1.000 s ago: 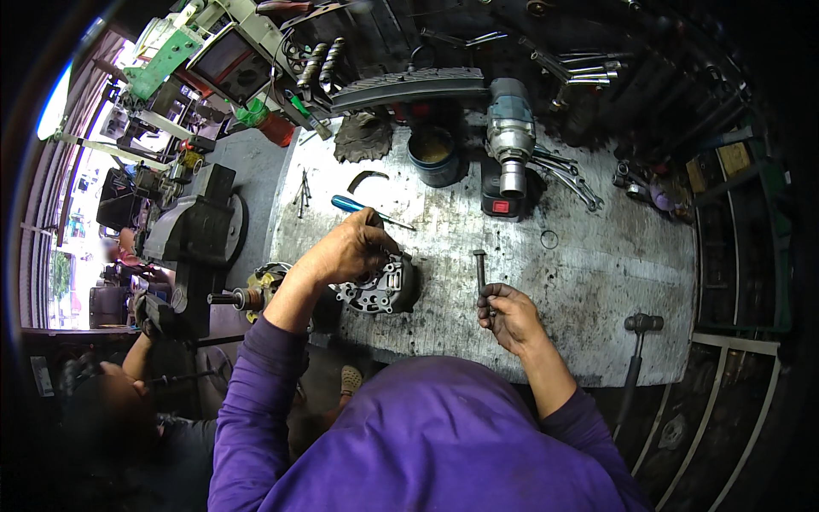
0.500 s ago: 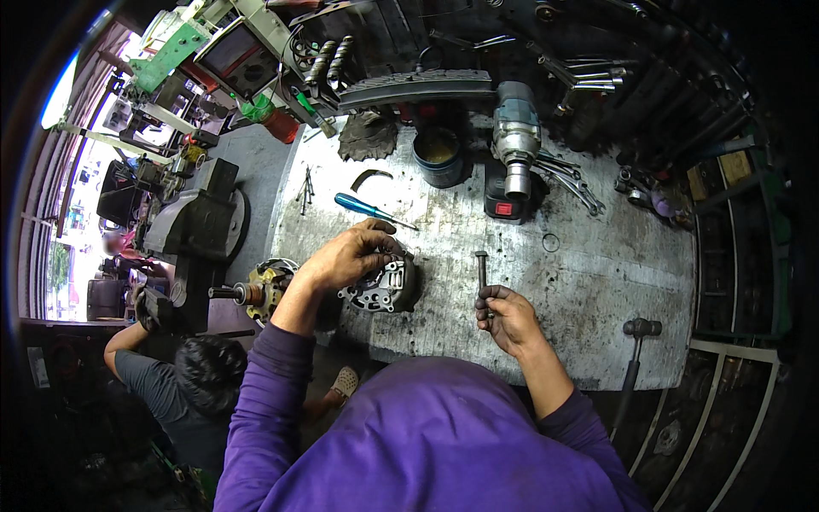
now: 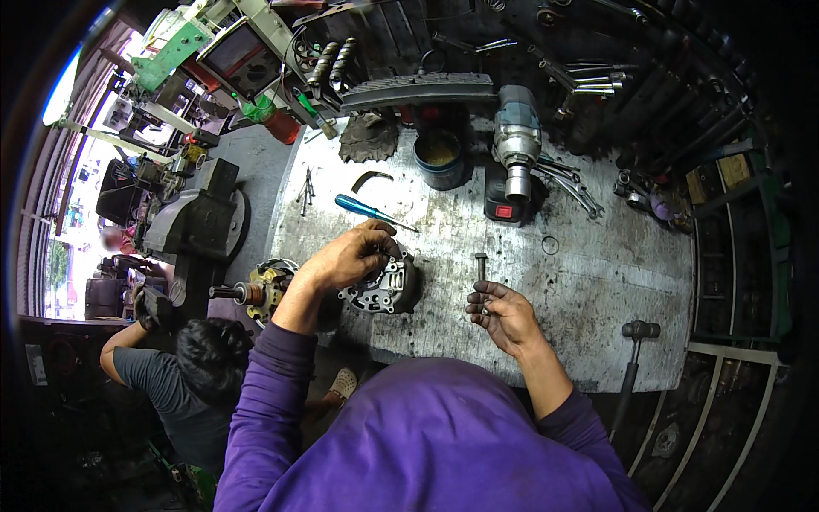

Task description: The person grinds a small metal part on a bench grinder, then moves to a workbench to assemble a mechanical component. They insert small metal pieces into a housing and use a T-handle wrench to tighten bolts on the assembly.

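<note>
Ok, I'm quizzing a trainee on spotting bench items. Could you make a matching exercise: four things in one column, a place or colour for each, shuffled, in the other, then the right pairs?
1. Bolt
2. Screwdriver
3. Hammer
4. Housing

A. Under the left hand
B. Blue-handled
C. In the right hand
D. Overhanging the bench's near edge

Pairs: 1-C; 2-B; 3-D; 4-A

Power tool: blue-and-silver cordless impact wrench (image 3: 517, 128)
Container: round dark-blue open tin (image 3: 440, 175)
Striking tool: black-headed hammer (image 3: 631, 367)
Hand tools: silver steel spanners (image 3: 573, 186)
</note>
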`<state>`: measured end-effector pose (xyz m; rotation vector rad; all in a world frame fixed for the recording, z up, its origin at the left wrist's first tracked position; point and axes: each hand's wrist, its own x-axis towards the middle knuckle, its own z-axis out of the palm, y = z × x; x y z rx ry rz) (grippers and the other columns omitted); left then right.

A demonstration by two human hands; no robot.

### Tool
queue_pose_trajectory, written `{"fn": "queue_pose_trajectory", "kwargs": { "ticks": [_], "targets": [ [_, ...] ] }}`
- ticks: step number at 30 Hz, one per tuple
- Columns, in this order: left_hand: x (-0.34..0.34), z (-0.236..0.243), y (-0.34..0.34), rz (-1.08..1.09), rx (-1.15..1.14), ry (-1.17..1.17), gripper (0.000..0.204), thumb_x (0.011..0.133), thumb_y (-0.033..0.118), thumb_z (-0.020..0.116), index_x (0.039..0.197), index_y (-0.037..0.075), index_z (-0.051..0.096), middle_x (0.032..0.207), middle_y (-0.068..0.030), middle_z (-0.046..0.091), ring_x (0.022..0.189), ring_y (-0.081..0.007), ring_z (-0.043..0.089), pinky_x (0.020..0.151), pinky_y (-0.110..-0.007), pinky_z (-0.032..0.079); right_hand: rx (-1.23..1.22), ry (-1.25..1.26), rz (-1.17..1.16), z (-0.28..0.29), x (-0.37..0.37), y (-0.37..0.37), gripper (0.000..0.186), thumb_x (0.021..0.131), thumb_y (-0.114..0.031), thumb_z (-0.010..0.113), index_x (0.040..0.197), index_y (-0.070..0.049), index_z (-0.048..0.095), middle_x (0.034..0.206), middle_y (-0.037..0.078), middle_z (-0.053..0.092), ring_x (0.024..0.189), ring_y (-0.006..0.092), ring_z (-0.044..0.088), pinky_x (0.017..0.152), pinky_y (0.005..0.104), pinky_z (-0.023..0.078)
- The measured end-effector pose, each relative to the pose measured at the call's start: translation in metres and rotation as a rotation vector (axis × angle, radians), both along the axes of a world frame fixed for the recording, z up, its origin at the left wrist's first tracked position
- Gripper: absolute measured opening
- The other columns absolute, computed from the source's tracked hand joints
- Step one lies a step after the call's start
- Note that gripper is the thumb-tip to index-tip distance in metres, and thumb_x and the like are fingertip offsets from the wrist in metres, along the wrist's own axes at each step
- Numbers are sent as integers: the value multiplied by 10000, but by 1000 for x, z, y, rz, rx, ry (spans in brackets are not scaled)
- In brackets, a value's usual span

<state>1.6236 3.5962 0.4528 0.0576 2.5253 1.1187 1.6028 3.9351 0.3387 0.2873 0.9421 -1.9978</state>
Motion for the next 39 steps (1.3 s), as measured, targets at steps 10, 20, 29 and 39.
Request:
{"fn": "queue_pose_trajectory", "kwargs": {
  "ticks": [10,20,29,39],
  "targets": [
    [-4,-4,-11,-98,58,15,258,945,123,741,1195,87,795,1447,-173,620,1326,-329,592,1116,-418,473,-38,20,52,3,0,-2,269,1067,-19,523,1327,31,574,1183,194,703,990,274,722,848,387,615],
    [-4,-8,-10,-46,43,57,191,964,195,755,1103,69,790,1380,-147,673,1248,-318,652,1059,-413,517,2,-1,56,-1,1,1,248,1060,-9,520,1298,26,581,1150,196,707,950,261,725,794,372,618],
    [1,-5,-4,30,78,-39,216,963,101,678,1155,78,773,1428,-143,645,1283,-327,633,1069,-413,516,27,41,47,2,-1,1,255,1062,-21,514,1301,3,601,1143,183,719,932,254,735,781,365,617],
    [10,-15,-3,-13,-3,178,265,932,86,659,1172,65,769,1379,-170,658,1295,-363,616,1111,-418,491,47,44,-61,7,25,6,301,1026,8,513,1312,7,607,1164,189,719,974,277,739,828,383,612]
  ]
}}
